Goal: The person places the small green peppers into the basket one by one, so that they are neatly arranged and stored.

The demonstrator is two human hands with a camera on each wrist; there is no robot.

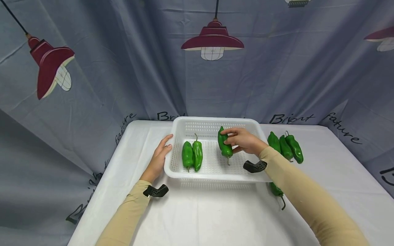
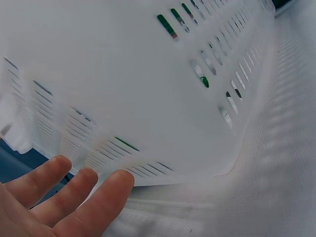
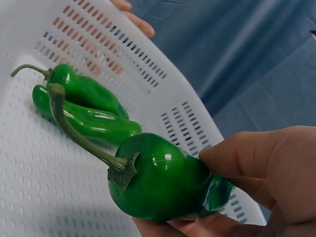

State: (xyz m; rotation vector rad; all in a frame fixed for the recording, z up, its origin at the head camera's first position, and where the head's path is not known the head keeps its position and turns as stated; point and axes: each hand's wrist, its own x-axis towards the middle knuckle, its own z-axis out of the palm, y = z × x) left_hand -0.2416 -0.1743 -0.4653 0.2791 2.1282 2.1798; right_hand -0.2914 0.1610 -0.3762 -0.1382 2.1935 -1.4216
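The right hand [image 1: 243, 140] pinches a green pepper [image 1: 225, 145] over the right half of a white perforated basket [image 1: 215, 176]. In the right wrist view that pepper [image 3: 158, 177] fills the middle, its stem toward the camera, thumb and fingers round its far end. Two green peppers [image 1: 188, 155] [image 1: 197, 154] lie side by side on the basket's left half. The left hand [image 1: 157, 160] is at the basket's left wall, fingers extended; in the left wrist view its fingers [image 2: 103, 202] are spread beside the basket wall [image 2: 123, 84].
On the white-covered table [image 1: 197, 212], right of the basket, lie three green peppers [image 1: 285, 147] in a group. Another pepper [image 1: 276, 190] lies nearer the front, partly hidden by the right sleeve. A printed curtain [image 1: 147, 68] hangs behind.
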